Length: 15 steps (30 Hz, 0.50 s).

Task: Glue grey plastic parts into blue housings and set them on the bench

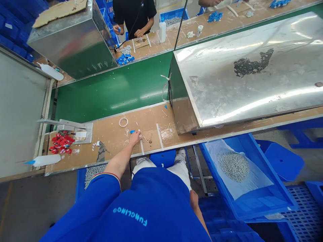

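My left hand (135, 138) reaches over the brown worktop, its fingers drawn together at the surface; anything between them is too small to make out. Right beside it lies a small blue piece (132, 131). A thin wooden stick (145, 138) and a little dark brown blob (150, 141) are just right of the fingers. Further back, a white ring like a tape roll (123, 122) rests flat. My right hand (193, 199) hangs low beside my thigh, apart from the worktop, and its fingers cannot be seen.
Red parts (62, 143), a white bottle (46, 160) and a metal fixture (85, 132) occupy the left end. Behind runs a green conveyor (113, 90); a metal cover (252, 74) bounds the right. A blue tray (267, 198) holds grey pieces. A co-worker (133, 16) stands opposite.
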Tool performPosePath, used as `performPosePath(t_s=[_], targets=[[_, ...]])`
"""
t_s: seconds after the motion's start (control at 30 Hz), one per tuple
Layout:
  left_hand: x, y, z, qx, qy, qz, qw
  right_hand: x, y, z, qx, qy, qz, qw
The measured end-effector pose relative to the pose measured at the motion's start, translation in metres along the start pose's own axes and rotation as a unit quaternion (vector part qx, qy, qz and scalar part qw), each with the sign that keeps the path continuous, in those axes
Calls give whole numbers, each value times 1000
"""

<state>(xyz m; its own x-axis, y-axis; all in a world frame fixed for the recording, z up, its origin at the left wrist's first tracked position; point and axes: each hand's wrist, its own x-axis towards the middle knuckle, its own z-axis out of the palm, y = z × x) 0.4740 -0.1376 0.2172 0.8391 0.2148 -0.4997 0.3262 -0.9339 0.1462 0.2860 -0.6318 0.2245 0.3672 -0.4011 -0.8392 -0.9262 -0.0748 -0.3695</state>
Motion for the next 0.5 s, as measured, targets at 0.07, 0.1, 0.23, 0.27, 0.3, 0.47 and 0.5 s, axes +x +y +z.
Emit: performPosePath(t_s=[0.07,0.1,0.23,0.27,0.3,0.47,0.5], targets=[[0,-1,1,-4,1,-1,1000,0,0,0,1,-9,28,1000],[0,-1,1,-7,1,-1,1000,0,0,0,1,-13,44,999],[1,-2,2,-11,0,2,1000,0,-1,2,10,-20,74,997],[1,-2,2,-10,0,2,1000,1,-1,3,12,-22,78,997],[1,-2,3,-9,0,2,1000,1,-1,3,13,-22,81,996],[4,0,6,3,3,4,1000,-1,-1,2,17,-17,68,997],[4,0,6,6,4,5,1000,-2,-1,2,19,-16,58,998]])
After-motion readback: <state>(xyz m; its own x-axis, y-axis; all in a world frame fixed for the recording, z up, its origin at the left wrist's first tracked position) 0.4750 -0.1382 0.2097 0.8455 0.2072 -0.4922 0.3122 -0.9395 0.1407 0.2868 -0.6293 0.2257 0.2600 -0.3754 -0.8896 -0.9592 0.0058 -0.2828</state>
